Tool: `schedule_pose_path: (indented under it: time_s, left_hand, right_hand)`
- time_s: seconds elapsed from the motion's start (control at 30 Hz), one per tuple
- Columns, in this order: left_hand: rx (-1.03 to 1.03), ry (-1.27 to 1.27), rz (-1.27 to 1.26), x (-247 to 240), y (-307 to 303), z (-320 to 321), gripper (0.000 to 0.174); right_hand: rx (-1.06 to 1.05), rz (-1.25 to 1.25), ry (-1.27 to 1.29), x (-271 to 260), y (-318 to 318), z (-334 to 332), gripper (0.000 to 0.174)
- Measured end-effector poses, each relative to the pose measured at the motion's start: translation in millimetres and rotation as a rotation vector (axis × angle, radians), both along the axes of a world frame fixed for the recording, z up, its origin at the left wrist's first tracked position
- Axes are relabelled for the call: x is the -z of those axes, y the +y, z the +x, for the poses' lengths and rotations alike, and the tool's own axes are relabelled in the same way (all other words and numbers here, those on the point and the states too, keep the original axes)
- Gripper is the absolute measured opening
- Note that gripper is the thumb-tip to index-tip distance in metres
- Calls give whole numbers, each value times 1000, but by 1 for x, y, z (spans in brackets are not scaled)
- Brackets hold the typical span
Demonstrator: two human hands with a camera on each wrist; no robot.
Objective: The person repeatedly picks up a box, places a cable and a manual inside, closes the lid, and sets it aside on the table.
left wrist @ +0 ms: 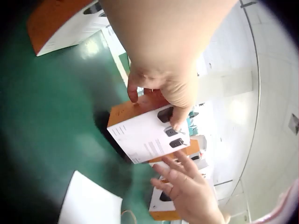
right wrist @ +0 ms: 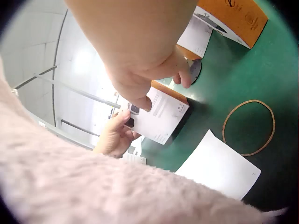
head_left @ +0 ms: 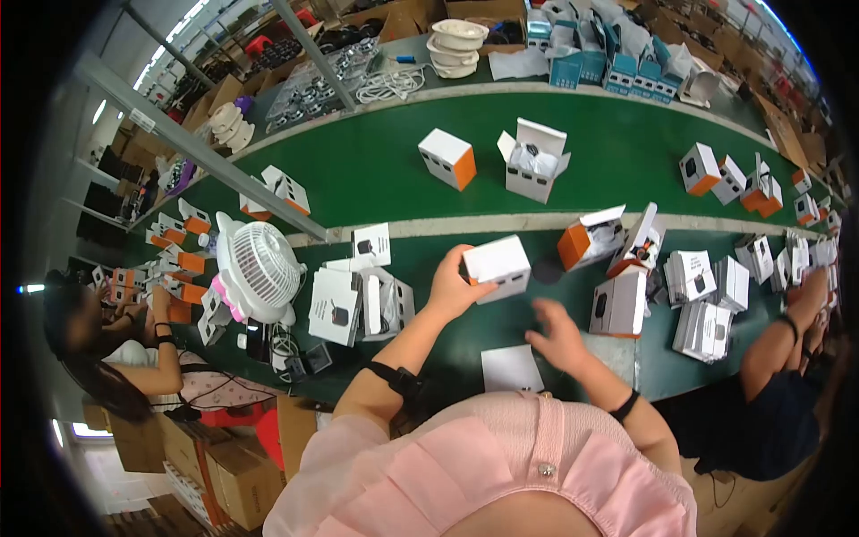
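My left hand grips a white and orange product box over the green bench, thumb on the printed face and fingers on the far side. In the left wrist view the box shows small pictures of a dark device and lines of print. My right hand is just right of the box, fingers apart and loosely bent, holding nothing. A white sheet lies on the bench in front of me. Beside it in the right wrist view is a tan rubber band.
Open boxes and a closed box stand to the right, near stacks of leaflets. Leftward are more leaflets and a white fan. Boxes also sit on the green belt behind. People work at both sides.
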State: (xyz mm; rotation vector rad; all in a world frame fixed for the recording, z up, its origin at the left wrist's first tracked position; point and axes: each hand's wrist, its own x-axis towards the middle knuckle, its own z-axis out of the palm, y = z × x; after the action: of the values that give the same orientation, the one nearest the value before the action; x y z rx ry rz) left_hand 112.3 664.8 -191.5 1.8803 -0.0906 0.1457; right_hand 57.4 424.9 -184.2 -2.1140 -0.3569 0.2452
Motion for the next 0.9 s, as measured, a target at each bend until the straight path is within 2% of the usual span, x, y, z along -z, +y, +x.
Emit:
schedule_pose_path:
  time_s: [0.07,0.13,0.2,0.27,0.33,0.4,0.47,0.5,0.53,0.6,0.63,0.7,0.73,0.8,0.83,0.87,0.9]
  left_hand:
    - [-267,-105,59,-12,0,19,65]
    - [-507,-26,-19,-17,5,47,64]
    - [-770,-109,-433,-24,9,77,59]
    - [-946,-153,-600,-28,24,106,61]
    - [-1079,-235,-488,-33,38,135,63]
    - [-1216,-175,-283,-36,50,160,62]
    - [-1287,-92,-184,-30,65,188,62]
    - [-1251,-37,-117,-29,68,192,65]
    - [-1217,-3,-63,-31,72,204,67]
    - [-881,-17,-163,-22,81,212,78]
    - [-868,4,-156,-16,80,212,78]
    - [-762,150,81,-9,86,205,85]
    - [-763,165,95,-3,87,197,85]
    - [-834,-48,117,11,87,182,83]
    - [-739,-99,92,26,89,172,70]
    - [-651,4,-29,-1,51,134,55]
    - [-461,23,-182,-23,14,97,41]
  right_hand:
    - [-84,87,251,-5,-13,-15,43]
    - [-113,144,377,-1,-26,-31,37]
    - [-127,103,394,2,-38,-43,36]
    - [-92,110,421,3,-46,-51,35]
    - [-51,118,468,6,-54,-53,34]
    - [66,213,509,15,-64,-60,33]
    - [128,209,470,18,-73,-62,33]
    - [188,202,492,-3,-71,-59,30]
    - [227,202,495,3,-77,-63,27]
    - [373,266,493,-9,-83,-69,19]
    - [494,379,438,-2,-89,-75,13]
    - [701,613,302,3,-99,-81,5]
    - [806,551,234,8,-108,-86,12]
    - [877,694,155,11,-117,-79,30]
    - [895,697,140,-2,-112,-70,31]
    - [907,703,121,-13,-107,-61,32]
    - [889,700,126,-11,-109,-55,32]
